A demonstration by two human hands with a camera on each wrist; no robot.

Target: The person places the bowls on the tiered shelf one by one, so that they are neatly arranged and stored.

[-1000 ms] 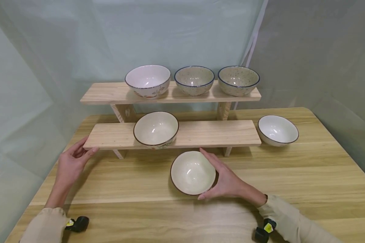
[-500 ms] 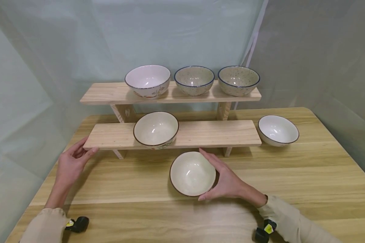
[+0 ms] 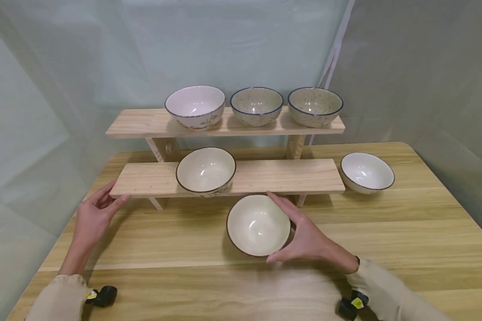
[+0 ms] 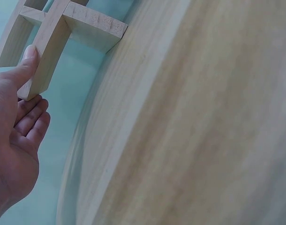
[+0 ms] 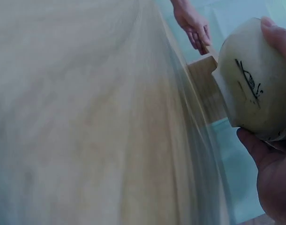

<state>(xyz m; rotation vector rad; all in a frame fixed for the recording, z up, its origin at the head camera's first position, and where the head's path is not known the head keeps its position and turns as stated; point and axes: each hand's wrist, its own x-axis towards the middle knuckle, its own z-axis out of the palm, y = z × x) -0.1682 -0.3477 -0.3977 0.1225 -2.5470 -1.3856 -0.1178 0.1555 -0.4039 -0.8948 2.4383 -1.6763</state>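
A cream bowl (image 3: 259, 225) with a brown rim is in my right hand (image 3: 301, 236), thumb on the near side and fingers on the far side. In the right wrist view the bowl (image 5: 255, 79) shows dark painted strokes on its outside and is off the table. It is just in front of the lower shelf (image 3: 285, 176) of a two-tier wooden stand. My left hand (image 3: 95, 215) grips that shelf's left end. In the left wrist view, the thumb (image 4: 28, 58) of that hand lies on one face of the board and the fingers curl past its end.
On the lower shelf sits another cream bowl (image 3: 206, 171). The upper shelf (image 3: 140, 122) carries a white floral bowl (image 3: 195, 107) and two speckled blue-rimmed bowls, one in the middle (image 3: 257, 106) and one at right (image 3: 315, 106). A white bowl (image 3: 367, 172) stands on the table (image 3: 417, 214) beside the stand.
The bowl in my right hand has shifted slightly right and toward the stand, and looks a little larger. My left hand and the other bowls have stayed put.
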